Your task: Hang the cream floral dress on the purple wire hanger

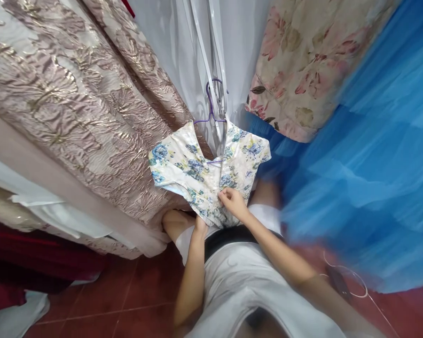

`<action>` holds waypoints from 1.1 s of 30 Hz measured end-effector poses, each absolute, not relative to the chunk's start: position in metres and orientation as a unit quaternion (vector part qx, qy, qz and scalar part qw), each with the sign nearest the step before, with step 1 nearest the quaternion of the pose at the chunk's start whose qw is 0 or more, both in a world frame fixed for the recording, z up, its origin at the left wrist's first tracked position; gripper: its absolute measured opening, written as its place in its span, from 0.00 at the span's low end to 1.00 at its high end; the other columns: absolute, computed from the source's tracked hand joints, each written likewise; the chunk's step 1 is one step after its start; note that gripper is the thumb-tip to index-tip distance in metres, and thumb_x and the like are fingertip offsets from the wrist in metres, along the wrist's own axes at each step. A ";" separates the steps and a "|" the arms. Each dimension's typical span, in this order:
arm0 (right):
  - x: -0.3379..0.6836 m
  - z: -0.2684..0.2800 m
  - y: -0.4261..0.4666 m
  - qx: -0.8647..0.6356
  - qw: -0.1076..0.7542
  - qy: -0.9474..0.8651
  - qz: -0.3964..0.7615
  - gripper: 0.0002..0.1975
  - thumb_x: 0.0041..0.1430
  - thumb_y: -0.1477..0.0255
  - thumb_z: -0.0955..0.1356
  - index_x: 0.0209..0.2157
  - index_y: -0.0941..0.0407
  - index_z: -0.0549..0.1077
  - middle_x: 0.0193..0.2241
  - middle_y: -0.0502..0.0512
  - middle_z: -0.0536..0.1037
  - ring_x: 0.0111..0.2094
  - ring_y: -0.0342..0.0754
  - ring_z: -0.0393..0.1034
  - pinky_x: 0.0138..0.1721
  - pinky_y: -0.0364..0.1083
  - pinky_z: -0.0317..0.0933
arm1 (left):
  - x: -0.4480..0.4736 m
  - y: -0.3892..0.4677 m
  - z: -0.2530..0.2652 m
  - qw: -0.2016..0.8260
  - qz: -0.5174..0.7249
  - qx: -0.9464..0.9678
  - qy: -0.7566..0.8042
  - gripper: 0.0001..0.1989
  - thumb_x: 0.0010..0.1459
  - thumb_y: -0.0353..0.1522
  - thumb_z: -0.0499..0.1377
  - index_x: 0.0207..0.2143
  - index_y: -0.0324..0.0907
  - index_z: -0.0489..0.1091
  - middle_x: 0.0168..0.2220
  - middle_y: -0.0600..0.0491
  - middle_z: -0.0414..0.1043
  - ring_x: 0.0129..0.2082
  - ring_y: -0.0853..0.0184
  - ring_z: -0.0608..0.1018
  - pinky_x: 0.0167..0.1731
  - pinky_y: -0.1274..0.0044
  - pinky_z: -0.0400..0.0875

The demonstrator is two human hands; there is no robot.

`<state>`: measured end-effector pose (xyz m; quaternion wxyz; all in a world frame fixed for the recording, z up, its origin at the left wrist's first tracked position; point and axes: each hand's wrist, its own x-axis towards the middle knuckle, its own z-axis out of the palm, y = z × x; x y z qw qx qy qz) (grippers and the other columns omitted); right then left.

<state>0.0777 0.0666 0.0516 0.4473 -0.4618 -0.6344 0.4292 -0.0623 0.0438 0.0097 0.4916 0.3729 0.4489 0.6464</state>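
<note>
A short-sleeved white floral top (pixel 204 176) with blue flowers hangs in front of me on a purple hanger (pixel 211 115). Its neck is a deep V, and a front opening edge runs down from it. At the lower front, my right hand (pixel 234 203) pinches the cloth beside that edge, fingers closed. My left hand (pixel 200 225) grips the top's lower left part; its fingers are partly hidden by the fabric. The bottom of the top gathers close to my waist, between my knees.
Shiny pink embossed fabric (pixel 102 117) hangs on the left and a blurred blue gown (pixel 366 178) on the right. Behind are a white gown (pixel 169 33) and floral cloth (pixel 303 70). A cable (pixel 364 288) lies on the red tiled floor (pixel 144 291).
</note>
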 end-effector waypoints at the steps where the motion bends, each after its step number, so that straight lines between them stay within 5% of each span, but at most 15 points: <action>1: 0.076 0.051 0.067 -0.463 0.456 -0.620 0.440 0.11 0.63 0.64 0.66 0.30 0.55 0.70 0.20 0.49 0.75 0.23 0.46 0.69 0.31 0.43 0.59 | -0.064 0.040 0.006 0.517 0.643 0.359 0.436 0.33 0.63 0.57 0.52 0.55 0.44 0.74 0.51 0.41 0.77 0.57 0.51 0.76 0.54 0.58 0.75; 10: 0.070 0.065 0.071 -0.536 0.415 -0.650 0.343 0.08 0.64 0.66 0.65 0.32 0.53 0.67 0.21 0.46 0.72 0.25 0.47 0.67 0.31 0.44 0.54 | -0.063 0.024 -0.005 0.556 0.677 0.293 0.383 0.52 0.48 0.73 0.47 0.56 0.44 0.74 0.59 0.41 0.73 0.66 0.50 0.69 0.62 0.62 0.68; 15: 0.070 0.063 0.072 -0.563 0.398 -0.654 0.311 0.07 0.65 0.66 0.65 0.40 0.55 0.69 0.20 0.47 0.72 0.26 0.49 0.69 0.32 0.44 0.53 | -0.062 0.020 -0.012 0.529 0.642 0.350 0.431 0.38 0.44 0.53 0.72 0.53 0.44 0.74 0.56 0.43 0.76 0.64 0.52 0.71 0.67 0.60 0.62; 18: 0.071 0.062 0.070 -0.569 0.382 -0.662 0.304 0.06 0.65 0.67 0.65 0.37 0.55 0.69 0.21 0.48 0.73 0.27 0.49 0.68 0.32 0.44 0.52 | -0.056 0.021 -0.014 0.473 0.637 0.406 0.454 0.30 0.47 0.43 0.73 0.52 0.45 0.72 0.54 0.47 0.76 0.62 0.55 0.74 0.68 0.59 0.59; 23: 0.079 0.064 0.060 -0.550 0.389 -0.651 0.349 0.06 0.61 0.68 0.65 0.32 0.54 0.67 0.20 0.48 0.73 0.25 0.46 0.66 0.31 0.44 0.52 | -0.050 0.022 -0.014 0.425 0.635 0.428 0.484 0.25 0.52 0.41 0.69 0.50 0.43 0.71 0.52 0.45 0.77 0.59 0.53 0.75 0.66 0.56 0.62; 25: 0.084 0.063 0.055 -0.527 0.411 -0.636 0.385 0.06 0.59 0.67 0.65 0.30 0.54 0.67 0.19 0.46 0.71 0.23 0.45 0.64 0.29 0.43 0.52 | -0.051 0.020 -0.011 0.341 0.680 0.399 0.512 0.29 0.53 0.41 0.69 0.55 0.42 0.67 0.55 0.42 0.74 0.59 0.53 0.75 0.64 0.57 0.64; 29: 0.088 0.057 0.044 -0.475 0.457 -0.580 0.477 0.10 0.56 0.63 0.66 0.29 0.55 0.69 0.16 0.44 0.66 0.18 0.42 0.57 0.22 0.41 0.48 | -0.050 0.009 0.002 0.003 0.735 0.415 0.537 0.32 0.56 0.39 0.68 0.59 0.42 0.60 0.61 0.37 0.63 0.63 0.54 0.68 0.62 0.61 0.65; 33: 0.087 0.058 0.031 -0.443 0.473 -0.525 0.552 0.10 0.54 0.63 0.67 0.30 0.56 0.69 0.14 0.42 0.65 0.15 0.39 0.52 0.19 0.40 0.46 | -0.037 0.009 0.012 0.002 0.636 0.603 0.481 0.15 0.63 0.33 0.61 0.51 0.41 0.68 0.46 0.44 0.73 0.48 0.59 0.77 0.51 0.66 0.73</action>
